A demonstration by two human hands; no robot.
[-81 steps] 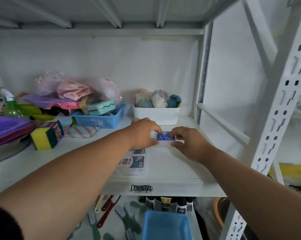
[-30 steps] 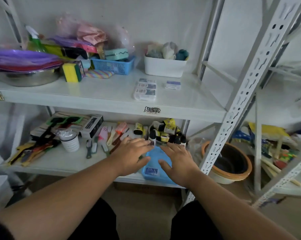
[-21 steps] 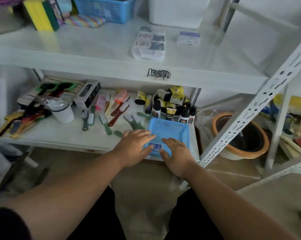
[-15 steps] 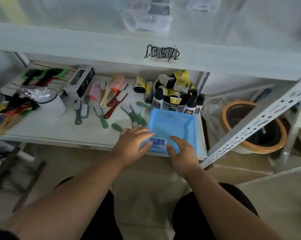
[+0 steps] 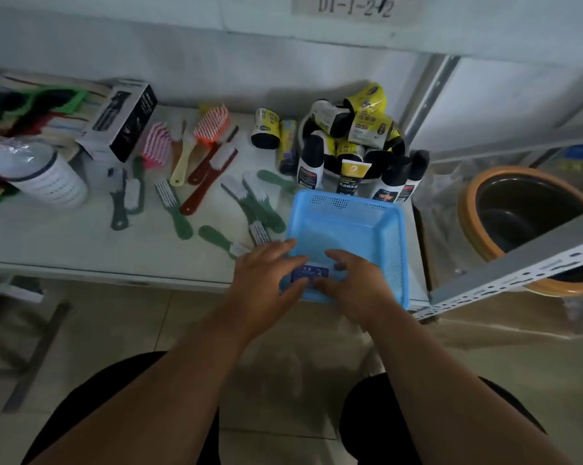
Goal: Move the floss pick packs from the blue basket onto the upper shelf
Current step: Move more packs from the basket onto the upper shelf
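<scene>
A blue mesh basket sits at the right front of the lower shelf. One floss pick pack with a blue label lies at the basket's near edge. My left hand reaches over the basket's left rim, its fingers and thumb curled around the pack's left side. My right hand is inside the basket with its fingers on the pack's right side. The rest of the basket's floor is bare. Only the front lip of the upper shelf shows at the top; its surface is out of view.
Several brushes lie on the lower shelf left of the basket. Bottles and tubes crowd right behind it. A black-and-white box and a wrapped cup stack stand further left. An orange-rimmed pot sits right of the slotted upright.
The view has dropped from the upper shelf to the lower one. Both hands came down into the blue basket and closed in on the pack from either side.
</scene>
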